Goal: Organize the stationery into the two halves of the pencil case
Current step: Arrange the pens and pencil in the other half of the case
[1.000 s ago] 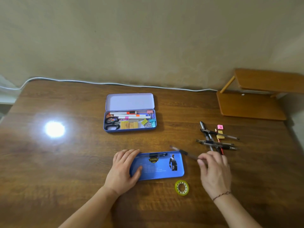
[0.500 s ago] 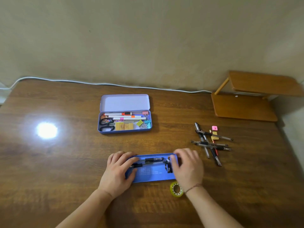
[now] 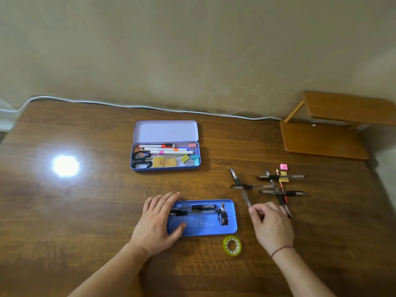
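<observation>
Since half a second ago, right hand (image 3: 271, 224) gone from the blue tray (image 3: 232, 213) out to the right, now pinching the near end of a grey pen (image 3: 241, 187) between thumb and fingers (image 3: 256, 210); pen angled away toward the far left, its far tip near the loose pens. Left hand (image 3: 159, 219) unmoved, lying flat on the left end of the blue tray, fingers straight, thumb pressed on the tray floor. Two black pens (image 3: 197, 209) lying lengthwise in the far part of that tray, one end under the left hand.

Loose pens (image 3: 280, 185) crossed in a pile on the table (image 3: 85, 221) to the right of the tray, with a pink eraser (image 3: 284, 167) and a small yellow piece just beyond. Purple case (image 3: 165, 132) open farther back, lid raised, holding markers (image 3: 165, 149), scissors (image 3: 140, 159), yellow blocks and binder clips (image 3: 191, 158). Yellow tape roll (image 3: 232, 246) flat on the table just in front of the tray's right corner. White cable (image 3: 150, 107) along the table's far edge; small wooden shelf (image 3: 325, 138) at far right. Bright glare spot on the left of the table.
</observation>
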